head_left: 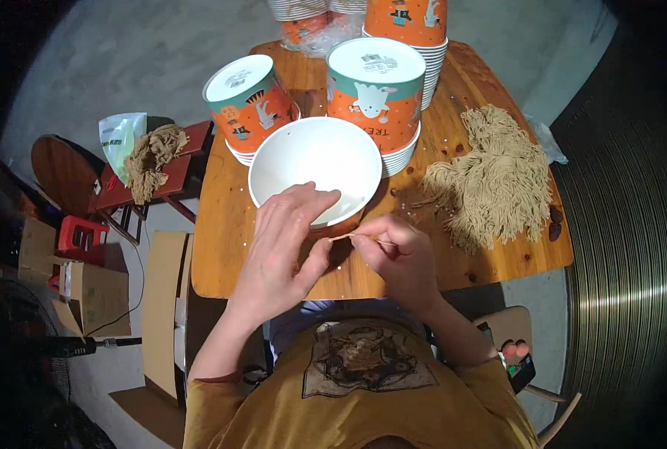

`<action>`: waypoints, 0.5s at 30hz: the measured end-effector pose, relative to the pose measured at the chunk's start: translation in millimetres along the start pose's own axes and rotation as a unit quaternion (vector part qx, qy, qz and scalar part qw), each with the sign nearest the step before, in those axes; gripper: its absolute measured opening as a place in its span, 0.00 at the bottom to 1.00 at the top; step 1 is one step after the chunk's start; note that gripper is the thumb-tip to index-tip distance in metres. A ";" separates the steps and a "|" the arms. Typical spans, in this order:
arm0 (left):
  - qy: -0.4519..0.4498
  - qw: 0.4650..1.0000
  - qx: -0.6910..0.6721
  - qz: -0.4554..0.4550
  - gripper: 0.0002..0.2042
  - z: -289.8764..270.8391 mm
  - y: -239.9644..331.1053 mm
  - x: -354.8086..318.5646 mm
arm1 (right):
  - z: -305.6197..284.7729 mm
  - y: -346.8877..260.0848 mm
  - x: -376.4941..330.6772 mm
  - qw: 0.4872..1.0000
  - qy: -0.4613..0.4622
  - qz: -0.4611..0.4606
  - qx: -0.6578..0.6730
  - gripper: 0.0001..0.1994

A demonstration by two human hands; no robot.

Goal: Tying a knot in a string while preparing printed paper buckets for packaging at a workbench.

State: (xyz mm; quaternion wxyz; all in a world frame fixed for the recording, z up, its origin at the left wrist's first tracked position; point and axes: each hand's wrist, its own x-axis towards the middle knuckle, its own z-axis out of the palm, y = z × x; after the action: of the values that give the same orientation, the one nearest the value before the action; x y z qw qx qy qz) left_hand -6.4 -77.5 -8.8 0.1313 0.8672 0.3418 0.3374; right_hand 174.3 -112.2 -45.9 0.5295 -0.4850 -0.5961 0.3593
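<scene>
A white-lined paper bucket [273, 161] stands on the wooden table, its open mouth tipped toward me. My left hand [281, 239] reaches over the bucket's near rim, fingers stretched out and thumb spread apart below. Close to that thumb, a thin tan string [342, 237] runs across to my right hand [401, 258], which pinches it between thumb and forefinger. Whether the left thumb touches the string I cannot tell. Farther right lies a pile of cut tan strings [498, 187].
Behind the bucket stand upside-down stacks of orange printed buckets [378, 112], [255, 112]. More stacks are at the far edge. Left of the table, a red stool-like bench [180, 161] bears another string bundle [154, 157]. Cardboard boxes [101, 295] stand on the floor.
</scene>
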 end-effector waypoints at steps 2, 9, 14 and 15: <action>0.014 1.000 -0.008 0.006 0.24 -0.9 6.9 0.7 | -2.3 2.1 -2.0 1.000 0.000 0.005 -0.014 0.03; 0.028 0.991 0.117 0.055 0.12 1.8 10.4 -4.6 | 0.1 -0.6 -8.7 0.999 -0.005 -0.029 -0.029 0.06; 0.012 0.991 0.113 0.070 0.10 6.1 9.2 -6.9 | 2.7 5.7 -9.7 0.997 0.004 -0.077 -0.026 0.05; 0.010 0.991 0.113 0.071 0.10 6.0 10.3 -7.7 | 2.8 4.9 -10.7 0.999 -0.005 -0.046 -0.005 0.05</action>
State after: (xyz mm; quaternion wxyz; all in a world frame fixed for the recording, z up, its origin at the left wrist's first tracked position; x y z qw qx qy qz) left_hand -1.3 -90.3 -12.3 0.0047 0.8949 0.3170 0.3141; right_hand 172.2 -121.0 -54.0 0.5401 -0.4580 -0.6221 0.3339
